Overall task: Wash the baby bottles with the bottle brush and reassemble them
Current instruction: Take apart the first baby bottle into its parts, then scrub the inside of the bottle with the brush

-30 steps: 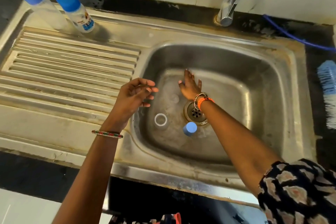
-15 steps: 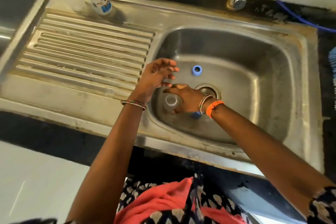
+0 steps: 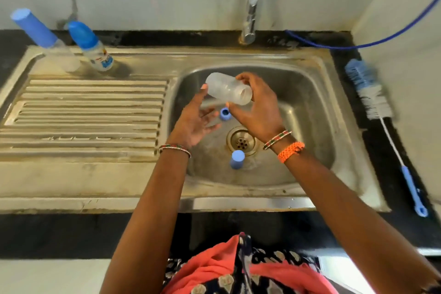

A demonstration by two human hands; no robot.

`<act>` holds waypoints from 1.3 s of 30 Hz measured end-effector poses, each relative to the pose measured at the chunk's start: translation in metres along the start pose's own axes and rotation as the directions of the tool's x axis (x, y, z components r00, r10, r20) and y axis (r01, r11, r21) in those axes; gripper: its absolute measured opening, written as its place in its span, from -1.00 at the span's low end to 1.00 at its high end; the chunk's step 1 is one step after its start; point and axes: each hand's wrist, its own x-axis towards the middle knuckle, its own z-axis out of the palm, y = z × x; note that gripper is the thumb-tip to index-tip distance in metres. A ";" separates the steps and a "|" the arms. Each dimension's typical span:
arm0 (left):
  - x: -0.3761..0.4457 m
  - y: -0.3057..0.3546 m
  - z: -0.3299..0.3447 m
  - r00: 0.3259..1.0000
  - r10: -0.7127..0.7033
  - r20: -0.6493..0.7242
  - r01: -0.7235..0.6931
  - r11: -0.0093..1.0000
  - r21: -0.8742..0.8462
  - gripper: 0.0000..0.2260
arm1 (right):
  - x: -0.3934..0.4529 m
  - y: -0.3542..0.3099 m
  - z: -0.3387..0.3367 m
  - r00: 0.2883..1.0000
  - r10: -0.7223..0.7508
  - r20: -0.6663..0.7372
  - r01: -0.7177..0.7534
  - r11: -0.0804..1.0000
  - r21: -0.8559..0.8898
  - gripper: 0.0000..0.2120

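Note:
My right hand [image 3: 259,110] grips a clear, uncapped baby bottle [image 3: 226,88] near its mouth and holds it on its side above the sink basin [image 3: 310,112]. Just below it is my left hand [image 3: 194,124], palm up with loose fingers, its thumb touching the bottle's base. On the basin floor lie a blue screw ring [image 3: 225,114] and a blue cap [image 3: 237,159] beside the drain [image 3: 241,142]. The bottle brush [image 3: 372,95], with blue and white bristles, lies on the black counter to the right of the sink.
Two capped bottles stand at the back left of the ribbed drainboard [image 3: 83,112]: a clear one [image 3: 38,31] and a printed one [image 3: 94,49]. The tap [image 3: 250,12] rises behind the basin, with no water running. A blue hose [image 3: 358,44] runs along the back right.
My right hand has lifted the clear bottle off the basin floor to mid-height. My left hand has moved under it. The camera has tilted up toward the wall.

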 end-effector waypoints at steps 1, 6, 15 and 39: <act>-0.001 0.000 0.012 0.996 -0.015 0.093 0.019 0.999 -0.044 -0.67 | -0.009 -0.005 -0.007 1.000 -0.006 -0.018 0.006 1.000 0.005 -0.55; -0.021 -0.011 0.061 0.985 0.008 0.170 0.011 0.994 -0.112 -0.74 | -0.053 0.000 -0.040 0.983 0.183 -0.012 -0.183 0.976 -0.115 -0.31; -0.029 -0.053 0.111 0.897 -0.064 0.438 0.153 0.973 -0.171 -0.61 | -0.146 0.059 -0.162 0.614 0.525 -0.590 -0.789 0.381 -0.482 -0.62; -0.030 -0.058 0.114 0.939 -0.121 0.322 0.187 0.965 -0.182 -0.58 | -0.145 0.092 -0.185 0.488 0.574 -0.658 -0.870 0.380 -0.314 -0.84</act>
